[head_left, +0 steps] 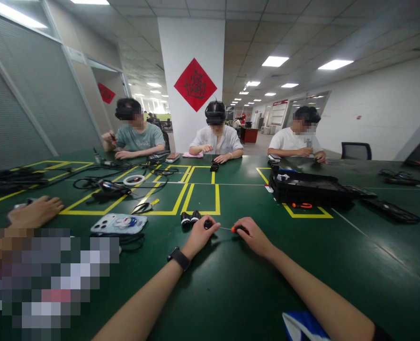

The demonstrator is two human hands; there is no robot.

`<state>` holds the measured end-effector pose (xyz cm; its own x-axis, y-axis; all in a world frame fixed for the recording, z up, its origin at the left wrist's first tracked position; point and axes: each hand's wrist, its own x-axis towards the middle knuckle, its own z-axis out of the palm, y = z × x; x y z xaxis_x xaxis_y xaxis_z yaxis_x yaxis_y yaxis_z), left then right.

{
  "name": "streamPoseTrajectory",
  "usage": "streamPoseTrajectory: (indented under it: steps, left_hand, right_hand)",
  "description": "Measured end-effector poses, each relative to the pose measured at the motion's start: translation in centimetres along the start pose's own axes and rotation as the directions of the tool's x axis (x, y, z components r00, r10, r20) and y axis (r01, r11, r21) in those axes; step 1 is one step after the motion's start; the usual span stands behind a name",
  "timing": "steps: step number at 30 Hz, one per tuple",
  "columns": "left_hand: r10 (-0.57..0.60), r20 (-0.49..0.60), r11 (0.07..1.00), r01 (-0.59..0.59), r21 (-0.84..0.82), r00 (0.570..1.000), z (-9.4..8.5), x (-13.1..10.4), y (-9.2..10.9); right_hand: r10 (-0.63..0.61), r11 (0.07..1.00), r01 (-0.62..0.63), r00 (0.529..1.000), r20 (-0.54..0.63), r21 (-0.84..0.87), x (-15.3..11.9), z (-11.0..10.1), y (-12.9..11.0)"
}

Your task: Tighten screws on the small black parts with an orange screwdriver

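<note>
In the head view my right hand [252,236] is closed around a screwdriver [234,229] with an orange and black handle. Its thin metal shaft points left, toward my left hand [201,236]. My left hand, with a black watch on the wrist, pinches a small black round piece [207,224] whose kind I cannot make out. The shaft's tip reaches the left fingertips; whether it touches the piece is hidden. Just left of that hand, two short black cylinders [185,219] with light markings stand side by side on the green table [227,293].
A phone in a patterned case [120,223] lies over cables at the left, near another person's hand [39,212]. Black stacked trays [309,187] and an orange item [302,205] are at the right. Three people sit across. A blue and white packet [304,326] lies near my right forearm.
</note>
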<state>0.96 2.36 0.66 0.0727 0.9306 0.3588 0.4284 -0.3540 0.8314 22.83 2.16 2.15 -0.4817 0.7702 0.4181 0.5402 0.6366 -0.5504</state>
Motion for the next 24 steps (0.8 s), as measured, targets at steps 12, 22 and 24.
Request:
streamPoseTrajectory:
  steps: [12, 22, 24]
  left_hand:
    - [-0.019, -0.022, 1.000, 0.019, -0.016, 1.000, -0.18, 0.08, 0.26]
    - [-0.048, -0.015, 0.999, 0.048, -0.022, 0.999, -0.27, -0.15, 0.60]
    - [-0.055, -0.015, 0.998, 0.055, -0.030, 0.998, -0.27, -0.13, 0.67]
  right_hand:
    - [-0.029, 0.999, 0.029, 1.000, 0.004, -0.026, -0.30, 0.01, -0.33]
    - [-0.064, 0.997, 0.065, 0.998, 0.025, -0.039, -0.32, -0.41, -0.79]
    - [-0.051, 0.998, 0.051, 0.999, 0.007, -0.023, -0.39, -0.30, -0.70]
